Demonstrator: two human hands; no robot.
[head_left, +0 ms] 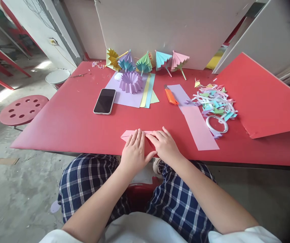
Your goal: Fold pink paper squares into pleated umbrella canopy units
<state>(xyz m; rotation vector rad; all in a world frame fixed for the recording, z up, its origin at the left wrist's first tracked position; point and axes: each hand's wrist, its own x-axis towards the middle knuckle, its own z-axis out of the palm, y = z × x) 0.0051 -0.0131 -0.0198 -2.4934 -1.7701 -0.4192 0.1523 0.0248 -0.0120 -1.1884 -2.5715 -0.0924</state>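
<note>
A folded pink paper (127, 134) lies flat near the front edge of the red table (71, 118). My left hand (134, 152) rests on it with the fingers flat and pressing down. Beside it, my right hand (164, 143) also lies on the paper, fingertips pointing left and touching the fold. Most of the paper is hidden under both hands; only its pointed left end shows.
A pink paper strip (198, 126), an orange cutter (170, 96), a tape roll (217, 124) and a heap of paper scraps (214, 99) lie to the right. A phone (104, 101), coloured sheets (135, 96), a purple pleated piece (131, 82) and several paper umbrellas (145, 60) sit farther back. A red board (261, 98) leans at right, a stool (23, 109) stands at left.
</note>
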